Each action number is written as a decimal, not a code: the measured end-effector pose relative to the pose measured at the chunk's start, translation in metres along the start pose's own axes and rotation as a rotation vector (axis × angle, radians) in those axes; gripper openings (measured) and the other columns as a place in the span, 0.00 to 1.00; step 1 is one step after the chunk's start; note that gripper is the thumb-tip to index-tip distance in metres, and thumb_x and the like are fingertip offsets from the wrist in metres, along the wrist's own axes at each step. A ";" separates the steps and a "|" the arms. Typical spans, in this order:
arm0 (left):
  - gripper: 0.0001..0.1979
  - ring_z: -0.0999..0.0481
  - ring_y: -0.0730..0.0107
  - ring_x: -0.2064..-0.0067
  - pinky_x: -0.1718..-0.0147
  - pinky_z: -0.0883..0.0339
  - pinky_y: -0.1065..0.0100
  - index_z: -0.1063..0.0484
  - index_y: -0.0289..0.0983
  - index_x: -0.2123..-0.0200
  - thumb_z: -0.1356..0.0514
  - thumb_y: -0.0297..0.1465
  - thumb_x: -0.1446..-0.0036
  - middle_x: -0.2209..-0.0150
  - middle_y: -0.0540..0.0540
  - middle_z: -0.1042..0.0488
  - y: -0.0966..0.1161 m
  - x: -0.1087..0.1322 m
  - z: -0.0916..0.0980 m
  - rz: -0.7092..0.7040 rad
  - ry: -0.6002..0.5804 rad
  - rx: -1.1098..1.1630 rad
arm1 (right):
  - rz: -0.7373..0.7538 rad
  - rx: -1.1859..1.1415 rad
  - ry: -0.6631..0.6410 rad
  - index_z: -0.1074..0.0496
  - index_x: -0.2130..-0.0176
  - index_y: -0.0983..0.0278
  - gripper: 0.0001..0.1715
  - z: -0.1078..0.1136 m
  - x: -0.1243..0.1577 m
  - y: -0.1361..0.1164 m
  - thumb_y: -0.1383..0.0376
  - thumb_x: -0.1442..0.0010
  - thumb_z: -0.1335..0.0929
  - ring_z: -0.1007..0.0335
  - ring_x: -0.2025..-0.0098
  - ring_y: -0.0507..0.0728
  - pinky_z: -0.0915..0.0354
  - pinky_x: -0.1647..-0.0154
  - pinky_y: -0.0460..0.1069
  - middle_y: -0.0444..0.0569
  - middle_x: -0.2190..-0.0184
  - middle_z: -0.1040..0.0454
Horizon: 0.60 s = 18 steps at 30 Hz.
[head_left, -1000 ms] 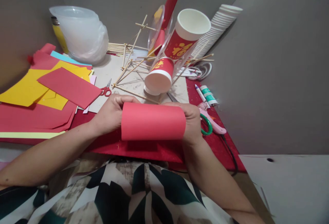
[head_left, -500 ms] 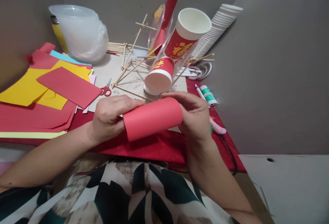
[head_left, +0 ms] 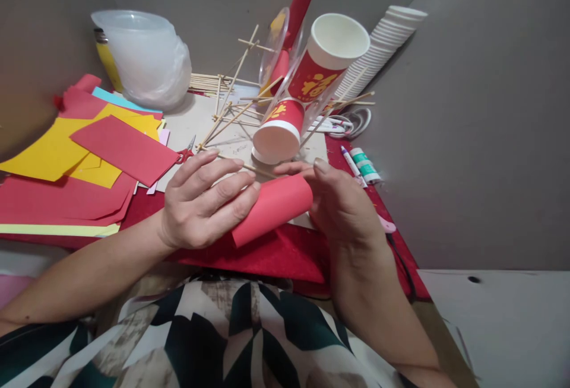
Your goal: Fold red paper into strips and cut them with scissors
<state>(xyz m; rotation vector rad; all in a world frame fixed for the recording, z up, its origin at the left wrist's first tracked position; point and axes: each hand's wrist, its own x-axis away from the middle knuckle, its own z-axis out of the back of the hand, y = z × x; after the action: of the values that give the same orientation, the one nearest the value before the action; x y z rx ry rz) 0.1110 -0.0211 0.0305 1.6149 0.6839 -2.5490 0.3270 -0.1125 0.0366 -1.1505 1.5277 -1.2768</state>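
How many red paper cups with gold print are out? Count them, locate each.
2. One red paper cup with gold print tilts mouth-up amid the wooden stick frame; the other lies below it, white end toward the camera, beyond the rolled red paper. More may be hidden.

Red paper roll [head_left: 275, 207], yellow sheets [head_left: 48, 153], red-and-gold cup [head_left: 323, 61], perhaps green-capped glue [head_left: 364, 165].

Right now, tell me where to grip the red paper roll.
Grip the red paper roll at its bare middle, from above, lightly around the curved wall: it tilts, left hand on the lower end, right hand at the upper; hollow paper probably crushes.
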 end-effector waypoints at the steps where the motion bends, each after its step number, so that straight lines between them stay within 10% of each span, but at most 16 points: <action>1: 0.07 0.17 0.66 0.52 0.43 0.26 0.60 0.21 0.40 0.59 0.36 0.23 0.37 0.59 0.50 0.16 0.001 0.001 -0.001 0.005 0.005 -0.010 | -0.011 0.003 -0.005 0.18 0.71 0.61 0.24 0.000 0.001 0.000 0.43 0.47 0.24 0.26 0.66 0.57 0.30 0.61 0.51 0.47 0.66 0.19; 6: 0.10 0.19 0.66 0.48 0.40 0.30 0.58 0.22 0.44 0.55 0.37 0.24 0.36 0.54 0.52 0.18 0.002 0.008 -0.005 0.047 -0.026 0.074 | 0.029 0.052 -0.038 0.22 0.77 0.61 0.22 0.003 0.001 0.004 0.47 0.46 0.22 0.32 0.69 0.53 0.34 0.64 0.49 0.43 0.73 0.26; 11: 0.10 0.18 0.63 0.50 0.41 0.30 0.54 0.22 0.49 0.54 0.38 0.29 0.35 0.55 0.52 0.18 0.003 0.013 -0.005 0.187 -0.163 0.202 | 0.073 0.052 -0.032 0.16 0.72 0.58 0.10 -0.001 0.002 0.005 0.56 0.48 0.20 0.25 0.50 0.59 0.33 0.47 0.53 0.47 0.56 0.18; 18: 0.14 0.22 0.61 0.44 0.37 0.36 0.53 0.24 0.45 0.49 0.39 0.27 0.36 0.51 0.49 0.17 0.002 0.009 -0.007 0.164 -0.036 0.074 | 0.113 -0.057 0.004 0.16 0.74 0.56 0.06 -0.008 0.004 0.005 0.59 0.49 0.20 0.27 0.41 0.64 0.35 0.37 0.61 0.47 0.50 0.17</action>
<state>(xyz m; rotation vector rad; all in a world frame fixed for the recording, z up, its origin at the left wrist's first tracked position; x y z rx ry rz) 0.1137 -0.0180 0.0196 1.5699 0.4387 -2.5062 0.3175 -0.1137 0.0325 -1.0815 1.6180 -1.1673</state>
